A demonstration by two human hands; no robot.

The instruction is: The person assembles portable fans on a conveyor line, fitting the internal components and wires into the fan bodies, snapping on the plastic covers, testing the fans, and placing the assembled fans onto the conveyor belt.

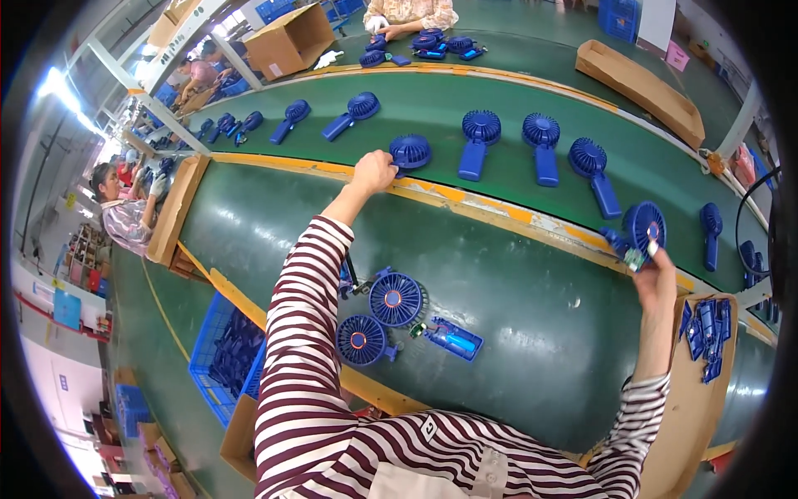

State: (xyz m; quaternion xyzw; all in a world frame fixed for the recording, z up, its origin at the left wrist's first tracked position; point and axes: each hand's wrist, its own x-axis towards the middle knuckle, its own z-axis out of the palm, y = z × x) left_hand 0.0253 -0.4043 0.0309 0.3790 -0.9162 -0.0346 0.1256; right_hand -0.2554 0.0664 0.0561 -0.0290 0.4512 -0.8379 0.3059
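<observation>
My left hand [374,171] is closed at the near edge of the green conveyor belt, on the handle end of a blue handheld fan [410,151]; the fingers partly hide that handle. My right hand [657,279], out to the right over the belt's near rail, grips another blue fan [646,224] with a small green circuit board [634,258] exposed beside its head. On the worktable before me lie two blue fan heads [395,299] [361,339] and an opened handle [454,339] with a light-blue cylinder inside. My left sleeve partly covers other parts there.
Several assembled fans [481,133] lie along the belt. A cardboard tray [682,416] of blue casing pieces [706,333] is at my right. To the left stands a blue crate [208,366] with dark blue parts. Across the belt, a person [411,15] works beside more fans.
</observation>
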